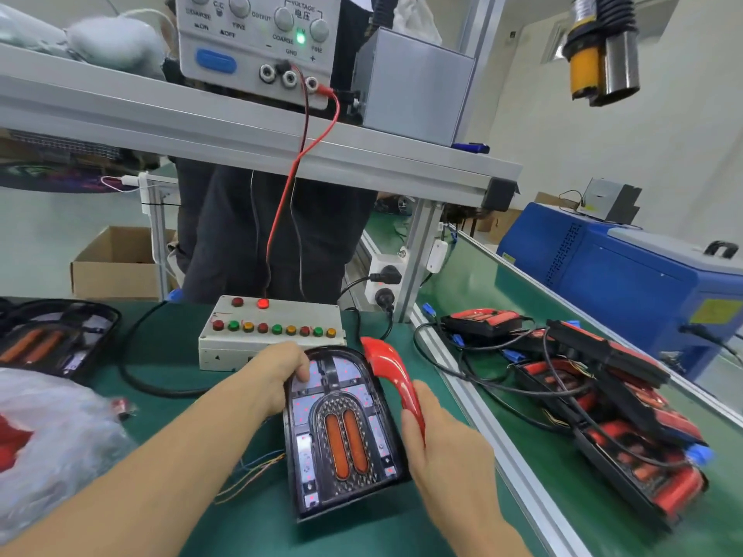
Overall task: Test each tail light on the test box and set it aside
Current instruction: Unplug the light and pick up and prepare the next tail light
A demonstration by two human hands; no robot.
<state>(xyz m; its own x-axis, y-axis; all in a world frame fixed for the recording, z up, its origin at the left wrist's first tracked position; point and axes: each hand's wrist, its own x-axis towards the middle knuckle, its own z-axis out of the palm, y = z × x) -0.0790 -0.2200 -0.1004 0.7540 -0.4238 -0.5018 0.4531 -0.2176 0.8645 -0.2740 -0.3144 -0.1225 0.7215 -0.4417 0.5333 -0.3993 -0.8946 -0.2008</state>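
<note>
Arched, glossy tail light [343, 432], dimpled centre

We see a green bench [169, 355] carrying the white test box [271, 335], with a tail light [343, 432] lying flat just before it. Another tail light [56, 339] lies far left, beside crumpled plastic wrap [56, 436]. More lights [603, 404] pile up at right.

1. We see a glossy red plastic trim piece [392, 375].
2. The tail light [345, 432] looks like smooth, shiny plastic.
3. The bench mat [169, 347] is matt green.
4. The shelf rail [241, 126] is brushed metal.
</note>
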